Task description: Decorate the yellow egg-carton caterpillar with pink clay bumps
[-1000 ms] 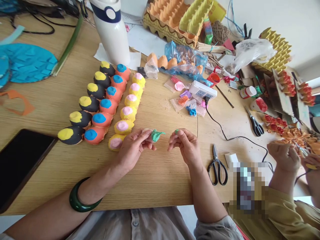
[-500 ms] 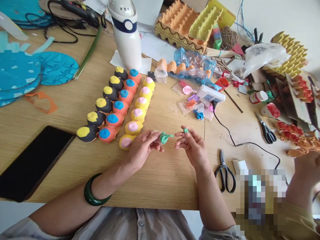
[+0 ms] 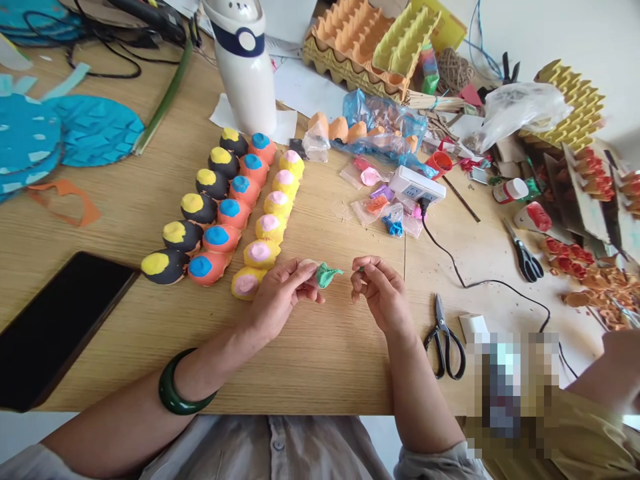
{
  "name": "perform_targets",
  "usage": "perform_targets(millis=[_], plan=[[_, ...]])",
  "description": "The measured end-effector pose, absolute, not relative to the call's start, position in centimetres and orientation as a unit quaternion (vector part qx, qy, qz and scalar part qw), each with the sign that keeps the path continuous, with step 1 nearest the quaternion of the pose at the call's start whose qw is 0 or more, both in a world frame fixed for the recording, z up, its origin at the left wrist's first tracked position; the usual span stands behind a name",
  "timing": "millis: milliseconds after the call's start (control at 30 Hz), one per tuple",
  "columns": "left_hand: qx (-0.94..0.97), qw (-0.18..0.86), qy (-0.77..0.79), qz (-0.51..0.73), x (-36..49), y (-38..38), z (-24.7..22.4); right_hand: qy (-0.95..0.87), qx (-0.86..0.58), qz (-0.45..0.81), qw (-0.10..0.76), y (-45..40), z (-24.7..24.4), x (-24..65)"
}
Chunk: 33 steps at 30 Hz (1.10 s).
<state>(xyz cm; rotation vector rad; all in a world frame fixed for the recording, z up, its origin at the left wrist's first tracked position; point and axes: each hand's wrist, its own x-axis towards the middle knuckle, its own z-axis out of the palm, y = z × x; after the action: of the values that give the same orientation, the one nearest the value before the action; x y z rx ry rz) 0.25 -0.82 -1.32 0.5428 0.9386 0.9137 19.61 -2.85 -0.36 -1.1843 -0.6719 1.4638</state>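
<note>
The green modelling clay [image 3: 325,275] on a pale egg-carton piece [image 3: 307,265] is pinched by the nearly closed left hand [image 3: 283,300] above the wooden surface [image 3: 320,360]; the right hand [image 3: 383,293] is curled into a pinch, its hold unclear. The soft clay could be deformed or dropped under uneven pressure, and the yellow-and-pink egg-carton cup [image 3: 246,285] just beside the left hand could be knocked by a careless movement.

Bright even light, soft shadows
</note>
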Motion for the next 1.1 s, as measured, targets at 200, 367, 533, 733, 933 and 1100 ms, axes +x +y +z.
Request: perform_targets(millis=[200,367,533,733,933,1100], plan=[[0.281,0.736,0.447,0.424,0.3,-0.9,-1.3,-0.348,-0.532,0.576,0.514,-3.7,-0.3,18.2],[0.313,0.724,0.439,0.430,0.3,-1.1,-1.9,-0.433,-0.534,0.506,0.521,-4.7,-0.5,17.1],[0.323,0.723,0.437,0.426,0.2,-1.2,-2.3,-0.622,-0.529,0.305,0.490,-5.1,-1.2,16.8],[0.334,0.739,0.419,0.408,0.2,-1.2,-2.2,-0.706,-0.499,0.200,0.461,-5.2,-2.0,16.5],[0.334,0.728,0.418,0.429,0.2,-1.3,-2.0,-0.518,-0.528,0.421,0.526,-5.5,-1.3,16.4],[0.309,0.751,0.402,0.422,0.2,-1.1,-1.9,-0.318,-0.549,0.550,0.543,-4.5,-0.7,17.0]])
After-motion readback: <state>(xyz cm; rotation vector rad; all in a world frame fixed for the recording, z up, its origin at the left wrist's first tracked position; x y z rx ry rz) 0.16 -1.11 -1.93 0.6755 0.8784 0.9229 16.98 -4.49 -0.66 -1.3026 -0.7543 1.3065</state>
